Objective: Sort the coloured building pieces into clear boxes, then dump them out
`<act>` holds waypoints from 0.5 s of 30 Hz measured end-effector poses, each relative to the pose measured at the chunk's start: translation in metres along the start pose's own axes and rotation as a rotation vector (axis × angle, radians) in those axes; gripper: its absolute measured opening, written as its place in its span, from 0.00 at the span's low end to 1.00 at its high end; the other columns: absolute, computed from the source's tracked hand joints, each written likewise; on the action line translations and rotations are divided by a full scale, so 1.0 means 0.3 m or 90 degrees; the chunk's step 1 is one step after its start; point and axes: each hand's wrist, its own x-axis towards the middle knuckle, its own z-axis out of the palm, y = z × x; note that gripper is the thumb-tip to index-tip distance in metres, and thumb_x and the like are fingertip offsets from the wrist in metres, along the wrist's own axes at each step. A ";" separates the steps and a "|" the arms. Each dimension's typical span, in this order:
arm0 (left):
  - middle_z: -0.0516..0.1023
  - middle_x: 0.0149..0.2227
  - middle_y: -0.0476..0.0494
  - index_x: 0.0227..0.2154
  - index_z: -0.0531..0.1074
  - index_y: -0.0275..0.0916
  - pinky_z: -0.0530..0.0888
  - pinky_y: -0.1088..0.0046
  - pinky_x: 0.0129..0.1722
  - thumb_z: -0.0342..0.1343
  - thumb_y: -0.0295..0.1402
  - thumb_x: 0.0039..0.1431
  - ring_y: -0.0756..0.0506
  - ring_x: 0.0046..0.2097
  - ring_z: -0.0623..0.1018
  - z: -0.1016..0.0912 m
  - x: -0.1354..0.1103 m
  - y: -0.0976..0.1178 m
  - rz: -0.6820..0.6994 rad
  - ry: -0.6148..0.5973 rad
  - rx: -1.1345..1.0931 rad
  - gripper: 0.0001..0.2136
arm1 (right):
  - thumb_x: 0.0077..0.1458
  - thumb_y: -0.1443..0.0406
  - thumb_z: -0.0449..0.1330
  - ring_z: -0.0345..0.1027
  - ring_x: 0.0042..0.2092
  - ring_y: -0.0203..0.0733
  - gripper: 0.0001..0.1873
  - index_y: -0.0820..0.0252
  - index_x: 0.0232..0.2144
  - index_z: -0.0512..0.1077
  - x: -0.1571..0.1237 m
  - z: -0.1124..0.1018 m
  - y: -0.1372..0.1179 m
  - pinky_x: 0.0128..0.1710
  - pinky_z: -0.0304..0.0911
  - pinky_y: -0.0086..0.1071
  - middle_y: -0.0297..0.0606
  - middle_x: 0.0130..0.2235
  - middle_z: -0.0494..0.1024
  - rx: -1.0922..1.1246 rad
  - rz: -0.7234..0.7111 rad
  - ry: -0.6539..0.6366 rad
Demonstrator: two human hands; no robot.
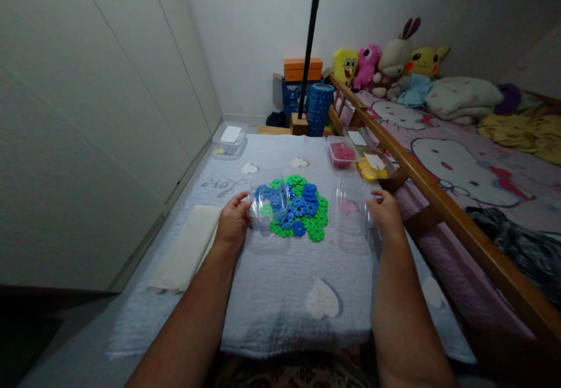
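My left hand point(234, 218) grips the near left edge of a clear plastic container point(268, 215), raised over the left part of a disc pile. My right hand point(385, 210) pinches the right edge of a second clear plastic container point(349, 218), to the right of the pile; a pink patch shows through it. Whether either piece is a lid or a box, I cannot tell. Between the hands lie blue notched plastic discs point(298, 205) mixed with green discs point(314, 224), loosely heaped on the cloth.
The grey tablecloth point(280, 294) carries a folded cream cloth point(186, 248) at left. Lidded boxes stand farther back: one with yellow bits point(230, 137), one with pink pieces point(343, 153), one with yellow pieces point(372, 167). A wooden bed rail point(421, 186) borders the right; a black pole point(310, 37) rises behind.
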 end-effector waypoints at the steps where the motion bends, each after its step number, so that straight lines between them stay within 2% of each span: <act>1: 0.69 0.22 0.59 0.46 0.74 0.36 0.64 0.78 0.21 0.70 0.38 0.37 0.55 0.20 0.65 0.002 -0.002 0.000 -0.004 -0.006 0.005 0.29 | 0.44 0.61 0.58 0.66 0.29 0.41 0.27 0.64 0.47 0.77 -0.012 0.012 -0.031 0.31 0.61 0.33 0.33 0.29 0.72 0.035 -0.017 -0.006; 5: 0.68 0.20 0.60 0.48 0.73 0.38 0.64 0.78 0.21 0.70 0.41 0.39 0.53 0.20 0.65 0.010 -0.009 -0.005 -0.008 -0.039 0.025 0.30 | 0.47 0.58 0.59 0.66 0.30 0.40 0.26 0.63 0.48 0.75 -0.099 0.123 -0.202 0.33 0.62 0.33 0.34 0.32 0.73 0.138 -0.124 -0.104; 9: 0.69 0.21 0.59 0.47 0.72 0.38 0.66 0.78 0.23 0.72 0.42 0.40 0.54 0.21 0.66 0.009 -0.004 -0.017 0.012 -0.067 0.031 0.29 | 0.52 0.62 0.57 0.68 0.33 0.41 0.22 0.62 0.49 0.75 -0.192 0.260 -0.369 0.38 0.64 0.34 0.35 0.33 0.75 0.103 -0.252 -0.179; 12: 0.70 0.24 0.58 0.46 0.73 0.39 0.67 0.78 0.24 0.72 0.45 0.43 0.54 0.22 0.68 0.007 -0.001 -0.021 0.013 -0.078 0.010 0.28 | 0.54 0.68 0.56 0.70 0.36 0.43 0.20 0.62 0.49 0.76 -0.223 0.326 -0.446 0.43 0.64 0.35 0.37 0.34 0.77 0.029 -0.299 -0.189; 15: 0.71 0.26 0.56 0.46 0.73 0.39 0.68 0.77 0.25 0.70 0.52 0.45 0.53 0.24 0.70 0.009 -0.007 -0.018 0.005 -0.081 -0.026 0.30 | 0.55 0.71 0.55 0.71 0.40 0.45 0.19 0.63 0.48 0.76 -0.229 0.358 -0.484 0.47 0.64 0.36 0.41 0.36 0.78 -0.046 -0.311 -0.177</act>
